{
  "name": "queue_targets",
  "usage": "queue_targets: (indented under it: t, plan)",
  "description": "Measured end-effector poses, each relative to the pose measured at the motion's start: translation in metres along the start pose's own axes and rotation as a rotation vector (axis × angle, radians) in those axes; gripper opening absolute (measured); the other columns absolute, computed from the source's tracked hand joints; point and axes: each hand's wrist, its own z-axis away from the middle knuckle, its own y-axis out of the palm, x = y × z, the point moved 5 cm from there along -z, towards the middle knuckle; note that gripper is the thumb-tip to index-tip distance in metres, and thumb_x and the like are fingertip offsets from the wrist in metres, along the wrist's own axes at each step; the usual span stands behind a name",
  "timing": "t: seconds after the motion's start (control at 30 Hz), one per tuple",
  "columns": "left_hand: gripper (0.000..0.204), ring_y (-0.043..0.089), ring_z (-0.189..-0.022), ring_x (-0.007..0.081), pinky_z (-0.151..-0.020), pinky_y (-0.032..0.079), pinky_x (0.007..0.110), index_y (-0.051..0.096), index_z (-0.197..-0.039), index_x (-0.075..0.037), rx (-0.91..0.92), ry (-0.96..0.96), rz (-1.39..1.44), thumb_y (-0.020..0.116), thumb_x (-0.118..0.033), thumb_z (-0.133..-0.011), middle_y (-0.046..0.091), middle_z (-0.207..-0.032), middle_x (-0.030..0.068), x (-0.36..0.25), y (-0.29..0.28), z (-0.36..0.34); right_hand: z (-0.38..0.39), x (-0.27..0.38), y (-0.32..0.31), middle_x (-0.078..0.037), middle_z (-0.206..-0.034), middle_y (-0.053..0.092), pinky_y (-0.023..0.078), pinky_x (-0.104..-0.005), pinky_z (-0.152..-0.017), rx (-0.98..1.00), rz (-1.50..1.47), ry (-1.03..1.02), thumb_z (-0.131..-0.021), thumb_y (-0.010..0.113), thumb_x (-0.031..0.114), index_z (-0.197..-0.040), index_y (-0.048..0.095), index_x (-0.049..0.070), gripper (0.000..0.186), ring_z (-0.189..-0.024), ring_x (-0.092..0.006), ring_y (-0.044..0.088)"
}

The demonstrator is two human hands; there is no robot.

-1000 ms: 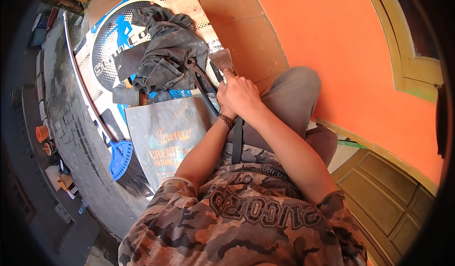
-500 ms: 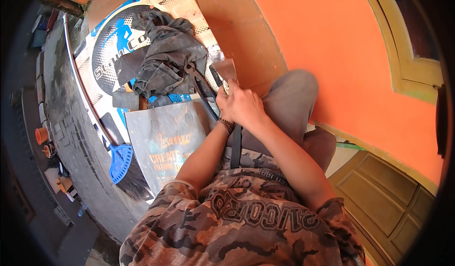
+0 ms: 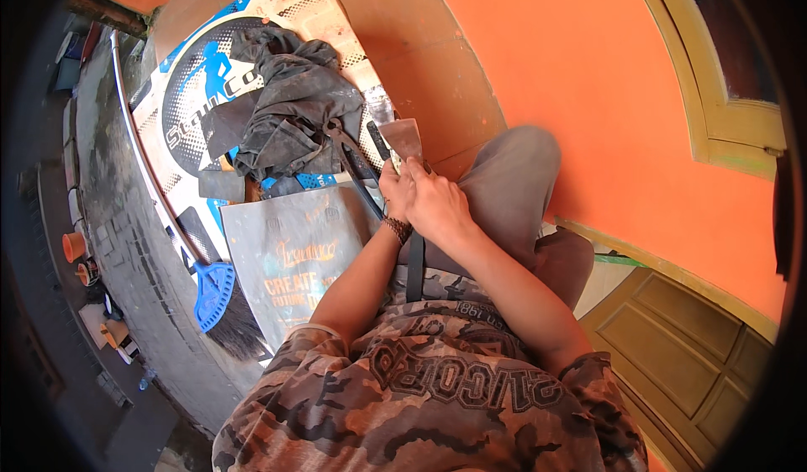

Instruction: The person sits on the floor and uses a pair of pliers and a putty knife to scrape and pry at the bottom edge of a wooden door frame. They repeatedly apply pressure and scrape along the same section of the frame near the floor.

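My left hand (image 3: 393, 188) and my right hand (image 3: 439, 205) are pressed together in front of my lap, fingers closed around the handle of a scraper (image 3: 402, 137). Its flat metal blade sticks up past my fingertips, while most of the handle is hidden by the hands. Just left of the scraper lies a pair of pincers (image 3: 343, 142) with dark handles, its jaws against a crumpled dark cloth (image 3: 294, 106). The lower ends of those handles pass behind my left hand and wrist. A grey printed bag (image 3: 282, 232) lies beside my left forearm.
The cloth rests on a white, black and blue printed board (image 3: 189, 94). Left of the bag is a blue broom (image 3: 215, 294) with a long pale handle. An orange wall (image 3: 580, 77) rises on the right, beyond my bent knee (image 3: 521, 165). Below it stands a brown panelled door (image 3: 672, 329).
The hands have shifted slightly down and the right hand has settled closer over the left. The scraper blade has turned a little and looks sharper. Cloth, pincers and bag stay put.
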Motion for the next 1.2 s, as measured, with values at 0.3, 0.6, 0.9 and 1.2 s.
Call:
queue_targets:
  t: [0.3,0.6,0.9,1.2]
  plan:
    - [0.025,0.058,-0.069,0.0195,-0.061,0.049,0.035,0.053,-0.089,-0.007,0.165,-0.175,0.253,0.035,-0.024,-0.095,0.058,-0.077,0.0064,0.042,-0.008,-0.010,0.003,0.003,0.012,-0.030,-0.081,0.063,0.051,-0.0530,-0.073,-0.123,0.116,-0.139,-0.083,0.050,0.018,-0.122,0.052,0.001,0.042,-0.078,-0.0443,0.064]
    - [0.026,0.060,-0.077,0.0233,-0.069,0.048,0.039,0.057,-0.081,-0.009,0.306,-0.211,0.610,0.038,-0.021,-0.093,0.059,-0.074,0.0086,0.081,-0.007,-0.033,-0.011,0.017,0.026,-0.028,-0.085,0.065,0.053,-0.0489,-0.072,-0.033,0.232,-0.183,-0.079,0.051,0.012,-0.120,0.049,-0.006,0.045,-0.080,-0.0406,0.066]
    - [0.023,0.057,-0.092,0.0199,-0.080,0.046,0.034,0.057,-0.092,-0.008,0.356,-0.165,0.729,0.039,-0.022,-0.094,0.060,-0.086,0.0056,0.045,0.008,-0.012,-0.032,0.029,0.026,-0.025,-0.084,0.066,0.053,-0.0493,-0.072,-0.113,0.185,-0.135,-0.079,0.051,0.012,-0.115,0.054,-0.004,0.040,-0.079,-0.0397,0.066]
    - [0.021,0.054,-0.099,0.0181,-0.088,0.043,0.032,0.053,-0.104,-0.008,0.375,0.153,-0.383,0.039,-0.020,-0.095,0.057,-0.101,0.0029,0.044,0.003,-0.018,-0.025,0.020,0.014,-0.031,-0.089,0.064,0.051,-0.0525,-0.077,-0.024,0.090,-0.057,-0.079,0.050,0.020,-0.121,0.054,-0.001,0.047,-0.084,-0.0438,0.064]
